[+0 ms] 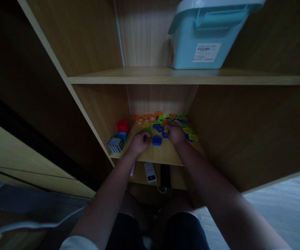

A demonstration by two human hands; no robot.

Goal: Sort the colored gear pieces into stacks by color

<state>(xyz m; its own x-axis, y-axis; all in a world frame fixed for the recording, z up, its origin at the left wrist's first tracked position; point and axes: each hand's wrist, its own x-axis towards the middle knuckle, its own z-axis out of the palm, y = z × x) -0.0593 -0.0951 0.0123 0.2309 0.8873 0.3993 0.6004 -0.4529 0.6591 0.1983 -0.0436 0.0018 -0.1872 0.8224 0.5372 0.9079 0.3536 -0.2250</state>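
Colourful interlocking plastic puzzle tiles lie across the lower wooden shelf. My left hand (pixel 140 141) is curled closed over the shelf; whatever is in its fingers, if anything, is hidden. A green tile (pixel 149 130) lies just past its fingertips. To its right sits a small blue tile stack (pixel 157 140). Bent down among the tiles, my right hand (pixel 176 133) has its fingers pinched at a small yellow tile (pixel 166 131), largely covered by them. Loose blue tiles (pixel 158 127) lie left of that hand. Orange tiles (pixel 146 120) spread behind, and yellow tiles (pixel 193 137) lie to the right.
Red (pixel 123 126), blue (pixel 122 136) and grey (pixel 115 144) tile stacks stand along the shelf's left side. Overhead, an upper shelf (pixel 150 80) bears a light-blue lidded bin (pixel 199 38). Below lie a white power bank (pixel 150 172) with a cable and a black flat object (pixel 165 176).
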